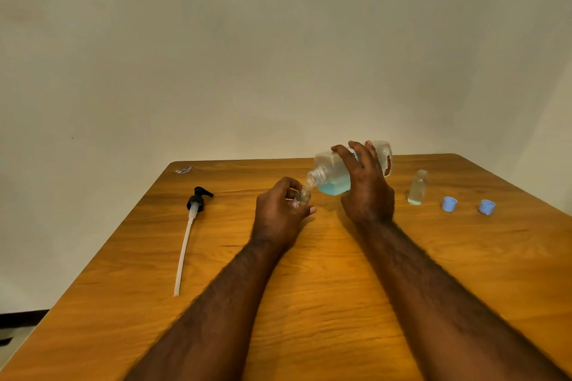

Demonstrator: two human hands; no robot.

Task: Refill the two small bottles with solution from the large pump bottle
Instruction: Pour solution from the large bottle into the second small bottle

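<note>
Wood table, viewed from its 6 o'clock edge.

Big bottle lifted off the surface toward 12. Tipped nearly flat, open neck aimed at 9 and slightly down, blue liquid pooled along the low side: a pouring tilt.

Right hand clamped over the bottle body from above. Fingers spread wide and curled across the top, thumb hidden. Broad grip probably meant to steady the tilt.

Left hand just at 9 of the neck, fingers and thumb curled round a small bottle. Held leaning, mouth right under the neck to catch the pour. Fill level hidden by the fingers.

Pump lying flat near 10, tube trailing toward 7. Evidently removed to free the neck.

Second small bottle upright at 2, uncapped, seemingly little inside. Likely next in line.

Blue cap at 3 of that bottle, other cap further along toward 3, both parked clear of the pour.
</note>
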